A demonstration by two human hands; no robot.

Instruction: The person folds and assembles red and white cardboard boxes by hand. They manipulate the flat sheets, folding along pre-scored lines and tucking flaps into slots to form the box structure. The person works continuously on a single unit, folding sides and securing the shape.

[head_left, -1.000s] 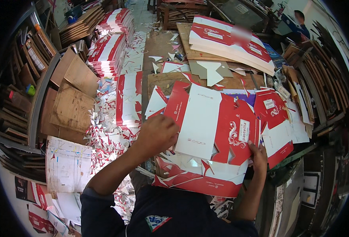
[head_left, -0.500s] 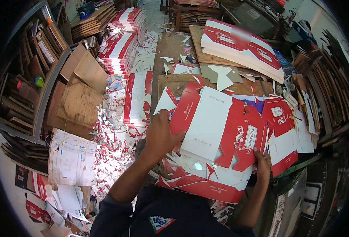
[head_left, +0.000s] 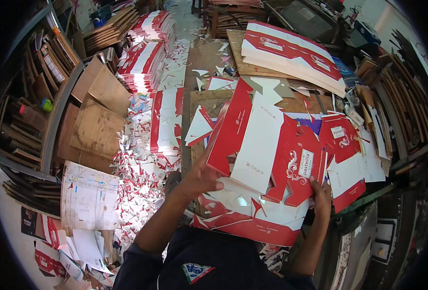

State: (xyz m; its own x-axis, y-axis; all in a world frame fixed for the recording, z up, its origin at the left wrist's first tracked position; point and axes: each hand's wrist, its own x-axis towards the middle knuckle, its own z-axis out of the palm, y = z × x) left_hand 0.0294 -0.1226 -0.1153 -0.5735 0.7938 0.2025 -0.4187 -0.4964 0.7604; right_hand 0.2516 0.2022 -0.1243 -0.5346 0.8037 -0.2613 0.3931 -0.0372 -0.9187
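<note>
A stack of die-cut cardboard box blanks (head_left: 258, 137), red and white with printed patterns, lies tilted in front of me. My left hand (head_left: 198, 179) is at the lower left corner of the blanks, fingers partly hidden behind the raised red flap and thumb below its edge. With its thumb on top, my right hand (head_left: 322, 195) grips their right edge. Beneath the blanks, nearest my body, is another red and white printed sheet (head_left: 277, 234) with red offcuts on it. A white and red cut piece (head_left: 199, 126) lies just beyond my left hand.
A large stack of printed sheets (head_left: 291, 53) rests on a board at the far end of the worktable. More red and white blanks (head_left: 342, 137) lie to the right. Stacked sheets (head_left: 141, 65) and paper scraps (head_left: 143, 198) cover the floor at left, beside wooden boards (head_left: 97, 118).
The left part of the blanks has lifted and bends upward, swinging slightly left. My left hand has moved down along their edge. My right hand stays nearly in place.
</note>
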